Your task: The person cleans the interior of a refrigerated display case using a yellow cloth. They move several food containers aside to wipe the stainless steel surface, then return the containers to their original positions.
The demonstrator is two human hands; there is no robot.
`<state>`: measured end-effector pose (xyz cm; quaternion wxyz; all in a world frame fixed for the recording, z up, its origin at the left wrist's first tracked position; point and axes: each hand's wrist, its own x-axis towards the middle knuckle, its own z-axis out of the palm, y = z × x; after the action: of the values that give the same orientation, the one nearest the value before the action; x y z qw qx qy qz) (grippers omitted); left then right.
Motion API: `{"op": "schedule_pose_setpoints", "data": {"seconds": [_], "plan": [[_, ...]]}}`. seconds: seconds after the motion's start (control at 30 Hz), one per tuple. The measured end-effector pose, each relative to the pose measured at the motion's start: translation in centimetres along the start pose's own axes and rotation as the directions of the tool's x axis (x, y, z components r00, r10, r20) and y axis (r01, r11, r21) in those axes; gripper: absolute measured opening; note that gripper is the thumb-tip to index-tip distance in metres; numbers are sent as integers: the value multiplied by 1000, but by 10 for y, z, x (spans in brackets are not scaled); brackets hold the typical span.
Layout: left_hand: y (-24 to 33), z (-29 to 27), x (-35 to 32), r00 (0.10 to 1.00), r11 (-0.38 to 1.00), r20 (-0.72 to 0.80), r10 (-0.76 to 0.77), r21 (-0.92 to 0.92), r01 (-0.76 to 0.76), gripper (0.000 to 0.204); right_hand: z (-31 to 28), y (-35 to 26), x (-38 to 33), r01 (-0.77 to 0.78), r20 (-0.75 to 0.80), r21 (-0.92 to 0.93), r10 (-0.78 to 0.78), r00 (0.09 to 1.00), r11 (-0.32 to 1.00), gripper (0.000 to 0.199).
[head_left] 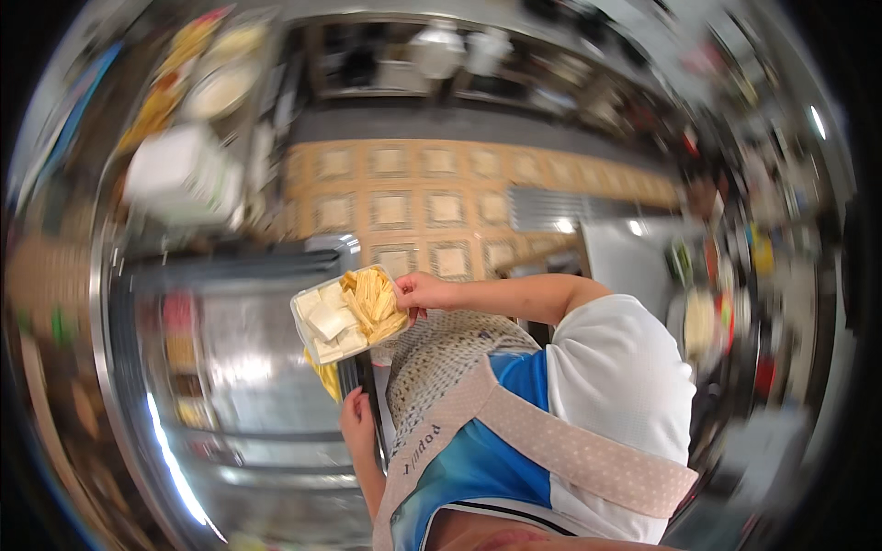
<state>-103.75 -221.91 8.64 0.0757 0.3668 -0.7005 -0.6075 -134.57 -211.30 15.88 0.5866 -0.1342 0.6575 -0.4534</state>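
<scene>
My right hand (424, 293) grips the right rim of a pale rectangular tray (325, 361), fingers closed on its edge. White tofu blocks (329, 320) fill the tray's left half, and yellow tofu-skin strips (375, 303) fill the right. Below it, my left hand (358, 418) is beside the dark edge of a metal-framed cabinet; its fingers are loosely extended and I see nothing in them. Something yellow (325, 376) shows under the tray, just above the left hand; its kind is unclear.
On my left, the metal-framed cabinet (248, 349) has coloured items behind its shiny surface. Beyond it stand a white box (184, 174) and a round bowl (220, 90) on a counter. Patterned tiles (390, 209) cover the floor ahead. A steel counter (634, 248) is at right.
</scene>
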Motion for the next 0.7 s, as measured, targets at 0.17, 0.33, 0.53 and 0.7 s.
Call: {"op": "schedule_pose_setpoints", "data": {"seconds": [0.17,0.33,0.53,0.7], "plan": [[-59,-43,54,980,971,198,36,224,-81,24,-23,106,-87,152,-472,287,1,881,946,7],[2,-54,130,957,943,256,133,265,-202,26,-50,149,-166,358,-802,398,131,582,845,6],[138,103,104,925,947,379,40,282,-156,26,-191,260,-320,550,-857,516,389,338,657,11],[158,186,90,884,955,468,-19,270,-123,27,-285,334,-370,594,-842,523,478,250,611,14]]}}
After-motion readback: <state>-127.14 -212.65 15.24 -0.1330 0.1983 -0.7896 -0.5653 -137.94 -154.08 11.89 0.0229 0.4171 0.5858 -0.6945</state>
